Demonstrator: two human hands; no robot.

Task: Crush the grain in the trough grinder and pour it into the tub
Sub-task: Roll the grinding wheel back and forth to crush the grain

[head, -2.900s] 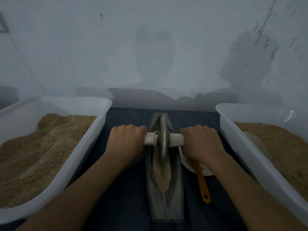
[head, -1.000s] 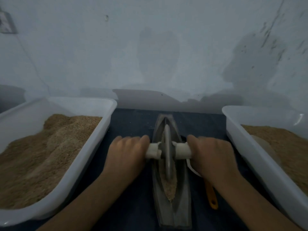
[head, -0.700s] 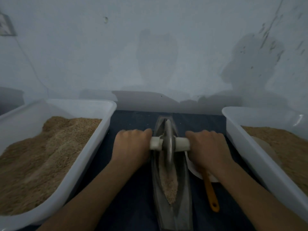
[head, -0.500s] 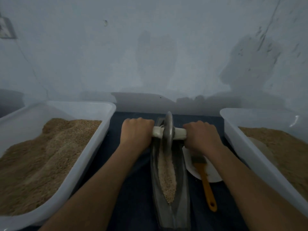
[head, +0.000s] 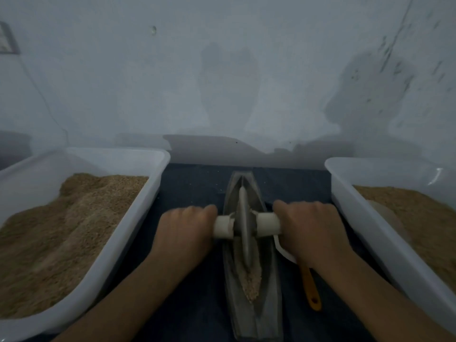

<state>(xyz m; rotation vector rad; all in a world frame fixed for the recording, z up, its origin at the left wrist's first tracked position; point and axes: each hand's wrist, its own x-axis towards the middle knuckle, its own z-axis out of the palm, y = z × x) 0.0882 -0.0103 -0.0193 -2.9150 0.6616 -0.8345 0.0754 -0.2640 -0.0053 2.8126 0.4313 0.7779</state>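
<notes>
Trough grinder (head: 254, 292): long grey boat shape, frame centre, near end cut off.
Grain (head: 250, 277): tan strip in the groove.
Wheel (head: 244, 225): upright disc, mid-trough.
Left hand (head: 183, 233): clenched on white axle (head: 223, 227).
Right hand (head: 309, 230): grasping axle; hides most of a white dish (head: 283, 253).
Tubs (head: 158, 174): grain-filled, both edges, cropped.

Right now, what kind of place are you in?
Probably a small grain-grinding workspace: a trough grinder sits on a dark cloth, between two white tubs of brown grain, against a plain wall.

one head-worn wide-angle view — looking forward and down, close over the dark mat (head: 197, 193) toward the wall (head: 222, 70).
</notes>
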